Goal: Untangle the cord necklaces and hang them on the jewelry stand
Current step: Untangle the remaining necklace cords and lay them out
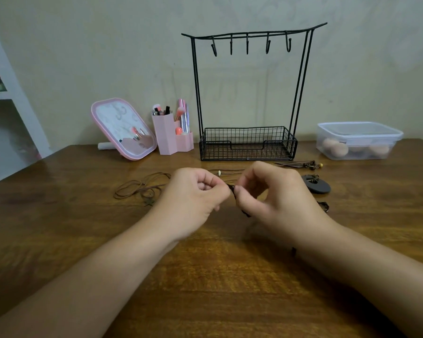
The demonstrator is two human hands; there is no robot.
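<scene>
My left hand (pixel 193 198) and my right hand (pixel 274 198) meet over the middle of the wooden table, both pinching a dark cord necklace (pixel 232 189) between thumb and fingers. Part of that cord hangs below my right hand. A brown cord necklace (pixel 139 187) lies looped on the table to the left. Another necklace with beads (pixel 303 164) lies right of the hands, near a dark round pendant (pixel 315 182). The black wire jewelry stand (pixel 248 93) stands behind, its several hooks bare and its basket base holding nothing.
A pink mirror (pixel 123 128) and a pink brush holder (pixel 171 135) stand left of the stand. A clear lidded box (pixel 359 140) with sponges sits at the right. White shelving (pixel 0 93) is at the far left.
</scene>
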